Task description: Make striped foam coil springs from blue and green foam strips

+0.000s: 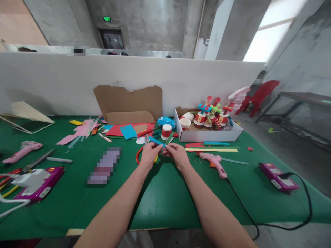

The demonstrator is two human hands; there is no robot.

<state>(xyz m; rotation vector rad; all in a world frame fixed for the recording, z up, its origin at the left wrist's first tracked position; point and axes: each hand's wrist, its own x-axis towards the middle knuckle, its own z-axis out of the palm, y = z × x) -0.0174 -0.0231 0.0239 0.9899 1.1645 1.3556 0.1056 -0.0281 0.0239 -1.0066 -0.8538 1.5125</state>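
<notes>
Both my hands meet over the middle of the green table (160,193). My left hand (149,153) and my right hand (175,153) each pinch an end of a narrow blue paper strip (156,141), held a little above the cloth. Under my left hand lie scissors with red and yellow handles (138,156). Just behind the strip stands a small red and white paper cup (166,131).
A pink glue gun (215,163) lies right of my hands, its black cord running off the front edge. A white box (209,135) of finished cup crafts sits behind it. Coloured paper sheets (121,130), cardboard, a second pink glue gun (22,151) and purple power packs (38,184) surround the work spot.
</notes>
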